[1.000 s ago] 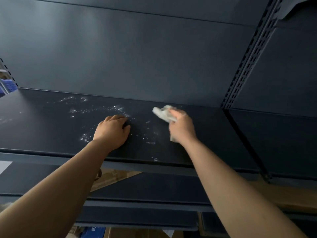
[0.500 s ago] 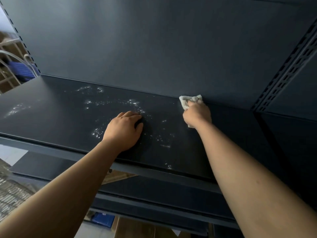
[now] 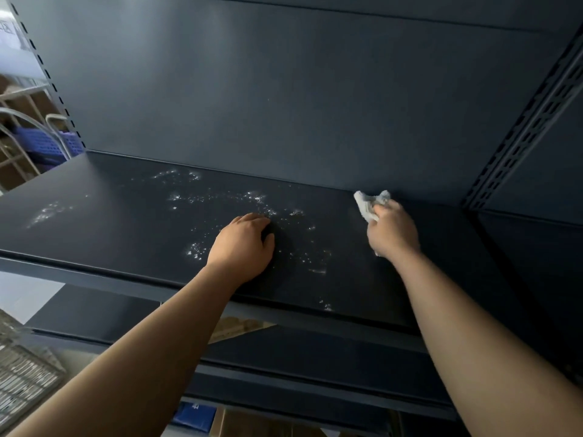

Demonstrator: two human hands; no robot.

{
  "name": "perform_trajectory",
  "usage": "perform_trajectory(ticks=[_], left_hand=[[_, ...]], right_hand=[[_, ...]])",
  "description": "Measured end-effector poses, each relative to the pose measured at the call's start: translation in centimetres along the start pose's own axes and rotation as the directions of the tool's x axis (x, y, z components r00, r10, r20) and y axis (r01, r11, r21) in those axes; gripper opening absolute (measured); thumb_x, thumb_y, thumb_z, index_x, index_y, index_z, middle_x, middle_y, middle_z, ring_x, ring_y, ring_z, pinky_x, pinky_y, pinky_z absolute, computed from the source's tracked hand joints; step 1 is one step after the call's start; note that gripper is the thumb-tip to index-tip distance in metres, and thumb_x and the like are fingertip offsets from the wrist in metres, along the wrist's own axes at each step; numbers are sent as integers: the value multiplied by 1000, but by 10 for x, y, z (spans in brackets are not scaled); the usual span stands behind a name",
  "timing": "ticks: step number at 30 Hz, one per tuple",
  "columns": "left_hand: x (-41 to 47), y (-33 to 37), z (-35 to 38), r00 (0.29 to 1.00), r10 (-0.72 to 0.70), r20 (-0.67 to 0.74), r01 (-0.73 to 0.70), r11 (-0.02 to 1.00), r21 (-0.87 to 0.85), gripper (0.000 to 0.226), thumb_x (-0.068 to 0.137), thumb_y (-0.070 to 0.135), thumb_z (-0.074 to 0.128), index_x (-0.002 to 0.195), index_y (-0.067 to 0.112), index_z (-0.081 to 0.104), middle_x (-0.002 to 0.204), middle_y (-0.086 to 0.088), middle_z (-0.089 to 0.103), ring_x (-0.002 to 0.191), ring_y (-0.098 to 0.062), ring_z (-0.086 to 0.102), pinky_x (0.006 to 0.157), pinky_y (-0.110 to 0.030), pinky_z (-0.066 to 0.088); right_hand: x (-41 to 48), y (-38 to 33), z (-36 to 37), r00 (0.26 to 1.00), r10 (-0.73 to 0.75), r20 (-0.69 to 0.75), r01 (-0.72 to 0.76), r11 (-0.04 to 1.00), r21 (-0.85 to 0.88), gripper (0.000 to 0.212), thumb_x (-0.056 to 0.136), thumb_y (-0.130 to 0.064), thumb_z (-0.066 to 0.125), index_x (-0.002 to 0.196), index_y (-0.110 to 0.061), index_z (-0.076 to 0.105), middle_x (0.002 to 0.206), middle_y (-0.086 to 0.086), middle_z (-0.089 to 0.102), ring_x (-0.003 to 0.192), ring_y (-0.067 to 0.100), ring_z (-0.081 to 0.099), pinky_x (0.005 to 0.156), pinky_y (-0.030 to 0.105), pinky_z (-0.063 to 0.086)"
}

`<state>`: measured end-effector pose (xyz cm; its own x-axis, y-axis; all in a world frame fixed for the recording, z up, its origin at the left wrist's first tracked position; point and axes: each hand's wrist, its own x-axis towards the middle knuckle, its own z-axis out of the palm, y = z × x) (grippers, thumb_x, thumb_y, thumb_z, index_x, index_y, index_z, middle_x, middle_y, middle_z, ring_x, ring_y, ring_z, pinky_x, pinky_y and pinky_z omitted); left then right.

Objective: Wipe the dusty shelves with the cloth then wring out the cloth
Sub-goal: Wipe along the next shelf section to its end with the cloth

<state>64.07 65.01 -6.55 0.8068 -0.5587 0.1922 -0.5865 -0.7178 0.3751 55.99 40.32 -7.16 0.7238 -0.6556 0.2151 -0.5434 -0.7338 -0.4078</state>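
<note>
Two hands are seen on one dark shelf [image 3: 110, 222]. The right hand [image 3: 392, 230] is closed around a pale crumpled cloth [image 3: 367, 203], whose bunched end sticks out past the fingers toward 11 o'clock, so that its long axis runs from the palm up toward the back panel [image 3: 268, 99]; a scrap of it shows below the hand at the wrist side. The cloth is held at the shelf's rear edge, just beside the panel. The left hand [image 3: 243, 244] is laid palm down and holds nothing, its fingers loosely curled on the shelf, at 9 o'clock from the right hand and well apart from it. White dust specks [image 3: 220, 200] are scattered around it, mostly toward 11 o'clock, with a fainter patch far off at 9 o'clock. A slotted upright [image 3: 530, 121] is seen at 2 o'clock. Beyond the shelf's left end, a blue basket [image 3: 47, 145] is visible; its contents cannot be told.
</note>
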Motion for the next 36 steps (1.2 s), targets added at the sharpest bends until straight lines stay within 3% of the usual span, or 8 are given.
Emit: perform_trajectory(ticks=[5,11,14,17,24,28,32,36], left_hand=[[-7,-14,-12,999,39,31,-37,998,-54,44,92,24,47,134,14,48,141,-2,48,128,-23,45,103,-32,37],[-19,-57,-36,995,69,69,-70,998,4,45,92,27,47,136,15,46,142,-1,47,129,-23,43,104,-34,36],[-23,-81,-47,994,89,59,-91,995,33,45,91,29,49,134,15,48,140,-2,50,128,-24,44,104,-35,37],[-29,-98,-52,991,116,62,-119,992,42,44,91,29,49,132,15,50,137,-3,53,125,-25,47,103,-36,38],[-42,-119,-57,986,149,74,-147,989,-31,42,94,28,45,132,12,49,136,-5,53,125,-25,46,104,-36,37],[-47,-126,-58,981,173,91,-163,981,-106,40,95,26,45,131,9,50,138,-5,50,128,-24,43,107,-32,34],[-47,-132,-60,970,202,135,-183,973,-144,42,95,26,44,132,7,49,142,-6,46,131,-25,39,110,-32,31],[-46,-134,-60,958,238,159,-213,964,-158,41,96,24,43,132,5,49,143,-8,44,133,-26,38,111,-32,29]], right_hand=[[-27,-74,30,987,-124,105,124,992,9,53,82,-1,45,131,-18,53,155,1,29,142,19,28,113,25,25],[-49,-113,13,989,-116,89,80,939,336,49,87,2,45,131,-15,56,137,6,54,120,22,53,84,12,32],[-47,-73,-18,998,46,-47,-31,961,273,48,84,4,47,127,-15,58,133,9,57,117,27,56,86,19,39],[-70,-45,-21,964,267,6,-266,960,90,51,83,3,44,128,-18,55,135,11,51,110,35,57,87,35,50],[-112,-134,27,994,107,34,-108,993,46,56,88,3,43,139,-21,47,156,1,25,135,27,38,108,30,32],[-124,-181,35,993,29,118,-57,968,245,57,88,5,40,137,-21,49,147,2,41,121,26,51,90,25,44],[-128,-161,-2,984,169,-52,-126,877,463,62,84,9,37,133,-26,50,136,7,48,86,18,55,61,28,44],[-147,-95,-25,928,345,-140,-308,923,231,58,84,9,39,131,-22,51,142,6,40,99,24,51,62,25,43]])
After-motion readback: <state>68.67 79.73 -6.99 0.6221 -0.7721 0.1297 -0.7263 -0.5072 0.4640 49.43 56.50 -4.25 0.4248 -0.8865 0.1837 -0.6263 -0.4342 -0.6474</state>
